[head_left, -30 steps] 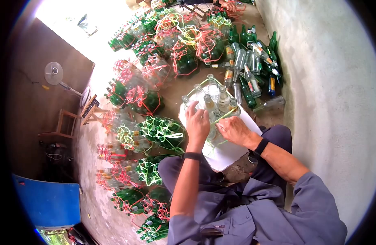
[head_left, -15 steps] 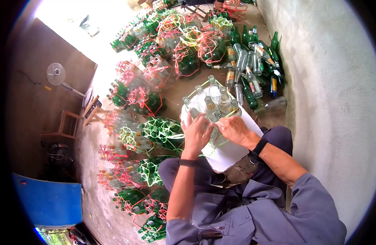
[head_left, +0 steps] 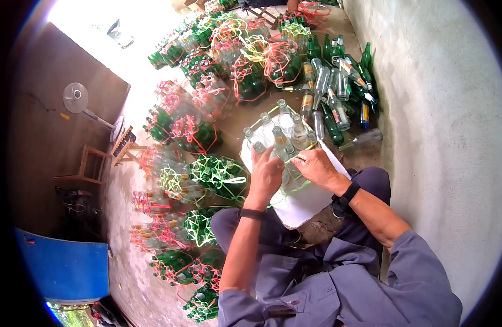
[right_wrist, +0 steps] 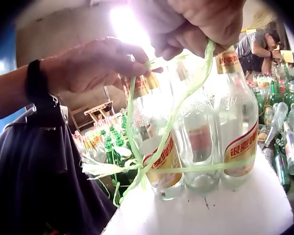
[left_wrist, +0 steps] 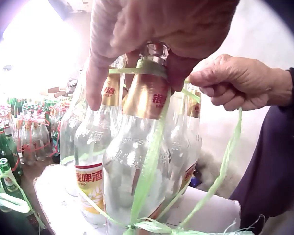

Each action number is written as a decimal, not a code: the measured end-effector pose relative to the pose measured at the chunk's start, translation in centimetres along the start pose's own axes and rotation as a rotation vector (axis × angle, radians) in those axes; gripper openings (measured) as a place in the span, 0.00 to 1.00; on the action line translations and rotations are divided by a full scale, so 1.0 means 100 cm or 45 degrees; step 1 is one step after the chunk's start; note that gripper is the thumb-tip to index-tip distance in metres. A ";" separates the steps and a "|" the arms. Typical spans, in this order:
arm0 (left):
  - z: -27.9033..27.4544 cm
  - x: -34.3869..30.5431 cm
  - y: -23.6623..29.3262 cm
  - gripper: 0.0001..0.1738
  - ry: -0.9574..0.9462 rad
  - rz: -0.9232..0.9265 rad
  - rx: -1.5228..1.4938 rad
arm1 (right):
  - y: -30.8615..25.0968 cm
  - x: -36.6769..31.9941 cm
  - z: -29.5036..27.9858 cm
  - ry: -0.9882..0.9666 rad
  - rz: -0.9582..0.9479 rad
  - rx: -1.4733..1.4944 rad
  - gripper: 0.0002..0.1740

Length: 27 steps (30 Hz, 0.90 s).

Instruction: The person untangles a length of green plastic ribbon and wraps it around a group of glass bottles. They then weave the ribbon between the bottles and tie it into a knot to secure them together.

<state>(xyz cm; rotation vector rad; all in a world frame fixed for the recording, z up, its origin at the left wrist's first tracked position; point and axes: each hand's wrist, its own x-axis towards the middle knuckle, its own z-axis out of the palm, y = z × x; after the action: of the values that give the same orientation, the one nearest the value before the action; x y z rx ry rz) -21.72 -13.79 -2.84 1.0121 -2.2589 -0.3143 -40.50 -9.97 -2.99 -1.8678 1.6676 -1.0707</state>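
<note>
Several clear glass bottles with gold neck foil, one of them the near bottle (left_wrist: 130, 156), stand grouped upright on a white board (head_left: 297, 211). Light green plastic twine (right_wrist: 186, 100) runs round the group low down, knots at the near side and rises to the necks. My left hand (head_left: 265, 177) is over the near bottle, its fingers and thumb around the neck where the twine loops. To the right, my right hand (left_wrist: 240, 81) grips the twine with curled fingers, a slack length hanging below it. The bottle tops partly hide behind the hands in the wrist views.
Bundles of green bottles (head_left: 218, 177) and clear ones tied with red or green twine cover the floor at left and ahead. Loose bottles (head_left: 335, 106) lie in a heap near the right wall (head_left: 436, 109). Another person (right_wrist: 257, 51) sits further back.
My left hand has come down from above the bottles onto the near neck. My right hand has stayed beside it, shifting slightly, and still holds the twine.
</note>
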 end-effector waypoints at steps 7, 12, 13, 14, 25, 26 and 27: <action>-0.001 -0.002 0.001 0.04 0.023 0.046 0.001 | -0.006 -0.022 -0.012 -0.328 0.240 0.342 0.20; -0.002 -0.010 0.008 0.06 0.076 0.098 0.080 | -0.020 -0.028 -0.012 -0.260 0.225 0.610 0.19; 0.000 -0.011 0.007 0.06 0.084 0.089 0.087 | -0.022 -0.028 -0.012 -0.252 0.215 0.636 0.19; 0.002 -0.011 0.006 0.06 0.093 0.079 0.094 | -0.017 -0.028 -0.008 -0.254 0.215 0.635 0.19; 0.009 -0.011 0.002 0.05 0.133 0.025 -0.058 | -0.004 0.008 -0.010 0.079 -0.060 0.117 0.23; 0.009 -0.011 0.001 0.05 0.142 0.043 -0.056 | -0.002 0.012 -0.004 0.043 -0.111 0.090 0.26; 0.010 -0.010 0.002 0.05 0.140 0.041 -0.056 | -0.014 0.016 -0.007 -0.079 0.015 0.093 0.30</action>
<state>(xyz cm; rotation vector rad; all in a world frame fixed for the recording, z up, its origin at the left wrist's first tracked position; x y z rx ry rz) -21.91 -12.94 -3.98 0.9461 -2.1577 -0.2864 -40.18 -11.12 -1.11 -1.8245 1.5819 -1.0438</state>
